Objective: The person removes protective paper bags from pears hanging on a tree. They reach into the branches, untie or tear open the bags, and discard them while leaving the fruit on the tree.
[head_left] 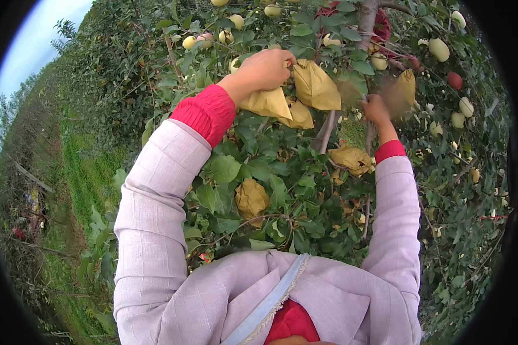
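My left hand (pixel 265 67) is up among the apple tree's leaves, fingers curled at the top of a yellow-brown paper fruit bag (pixel 267 103) that sticks out below the palm. Close to its fingertips hangs another paper bag (pixel 317 85), with a third bag (pixel 298 115) just beneath. A small reddish spot shows at those fingertips. To the right, my right hand (pixel 376 110) has its fingers bent beside a thin branch (pixel 369 138); a blur around it hides whether it grips anything. A paper bag (pixel 405 87) appears just beyond this hand.
Lower in the foliage are more paper bags, one at left (pixel 252 198) and one at right (pixel 350 159). Pale apples (pixel 439 49) and a red apple (pixel 454 80) hang on the right. A trunk (pixel 368 23) rises at the top. A grassy strip (pixel 86 168) runs along the left.
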### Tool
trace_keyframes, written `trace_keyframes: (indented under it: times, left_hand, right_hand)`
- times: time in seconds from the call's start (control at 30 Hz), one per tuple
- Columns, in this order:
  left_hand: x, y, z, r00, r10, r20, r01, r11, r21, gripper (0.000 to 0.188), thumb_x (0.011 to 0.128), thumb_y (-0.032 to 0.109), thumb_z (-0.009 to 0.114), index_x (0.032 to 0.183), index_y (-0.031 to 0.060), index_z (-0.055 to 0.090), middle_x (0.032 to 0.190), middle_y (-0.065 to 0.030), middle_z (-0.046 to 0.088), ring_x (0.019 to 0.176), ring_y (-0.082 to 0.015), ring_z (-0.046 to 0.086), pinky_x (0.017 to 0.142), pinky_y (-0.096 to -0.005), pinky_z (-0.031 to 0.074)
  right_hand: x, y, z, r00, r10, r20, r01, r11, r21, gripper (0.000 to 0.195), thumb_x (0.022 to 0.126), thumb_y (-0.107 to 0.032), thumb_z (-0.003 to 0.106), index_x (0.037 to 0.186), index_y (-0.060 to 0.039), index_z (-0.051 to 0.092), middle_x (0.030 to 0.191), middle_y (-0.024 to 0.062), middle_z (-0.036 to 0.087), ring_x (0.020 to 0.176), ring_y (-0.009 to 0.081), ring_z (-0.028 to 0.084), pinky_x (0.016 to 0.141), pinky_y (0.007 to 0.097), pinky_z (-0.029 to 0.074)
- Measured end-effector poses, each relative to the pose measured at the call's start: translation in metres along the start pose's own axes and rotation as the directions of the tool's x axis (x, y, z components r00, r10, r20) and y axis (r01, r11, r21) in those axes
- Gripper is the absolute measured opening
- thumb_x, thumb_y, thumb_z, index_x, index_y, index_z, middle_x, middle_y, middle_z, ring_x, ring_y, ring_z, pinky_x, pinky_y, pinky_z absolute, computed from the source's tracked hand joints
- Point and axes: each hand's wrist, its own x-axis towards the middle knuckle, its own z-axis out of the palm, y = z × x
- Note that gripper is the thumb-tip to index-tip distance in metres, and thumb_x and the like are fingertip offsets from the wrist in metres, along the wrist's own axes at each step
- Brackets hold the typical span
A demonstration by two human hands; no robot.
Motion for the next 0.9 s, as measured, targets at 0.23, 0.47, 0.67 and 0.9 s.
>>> trace_keyframes:
  times: [0.23,0.47,0.67,0.9]
  left_hand:
    - [0.037,-0.028,0.041,0.998,-0.062,-0.027,0.054,0.971,-0.233,0.054,0.075,0.023,0.069,0.124,0.0067,0.056,0.112,-0.0197,0.062,0.099,-0.0272,0.061,0.086,-0.0345,0.046]
    - [0.045,-0.024,0.041,0.985,-0.065,0.162,0.152,0.775,-0.614,0.032,0.081,0.009,0.065,0.113,0.0021,0.062,0.096,-0.0015,0.063,0.084,-0.0065,0.056,0.071,-0.0226,0.046]
    - [0.044,-0.014,0.033,0.963,0.091,0.252,0.126,0.675,-0.726,0.038,0.08,0.009,0.068,0.117,0.0072,0.06,0.09,0.0017,0.058,0.078,-0.0044,0.054,0.068,-0.02,0.044]
    - [0.047,-0.017,0.038,0.955,0.069,0.287,0.162,0.692,-0.704,0.027,0.08,0.013,0.071,0.103,0.0047,0.06,0.083,0.0041,0.058,0.073,-0.0039,0.053,0.068,-0.0216,0.045]
  right_hand:
    - [-0.025,-0.013,-0.008,0.893,-0.148,-0.425,0.188,0.981,0.054,0.025,0.086,-0.022,0.062,0.101,-0.0021,0.063,0.093,0.0105,0.066,0.088,0.0227,0.065,0.074,0.0342,0.049]
    - [-0.076,-0.126,-0.03,0.667,-0.527,-0.526,0.694,0.696,0.183,0.021,0.082,-0.007,0.062,0.103,-0.0046,0.064,0.097,0.0069,0.061,0.073,0.0183,0.06,0.068,0.0291,0.048]
    - [-0.049,-0.152,-0.01,0.826,-0.523,-0.21,0.521,0.851,-0.068,0.028,0.08,-0.028,0.065,0.102,-0.0103,0.066,0.1,0.0079,0.062,0.088,0.0305,0.061,0.076,0.0415,0.047]
    - [-0.032,-0.124,0.01,0.879,-0.372,-0.298,0.476,0.688,0.547,0.016,0.081,-0.017,0.067,0.087,-0.0017,0.066,0.075,0.0067,0.063,0.069,0.0193,0.058,0.064,0.0325,0.046]
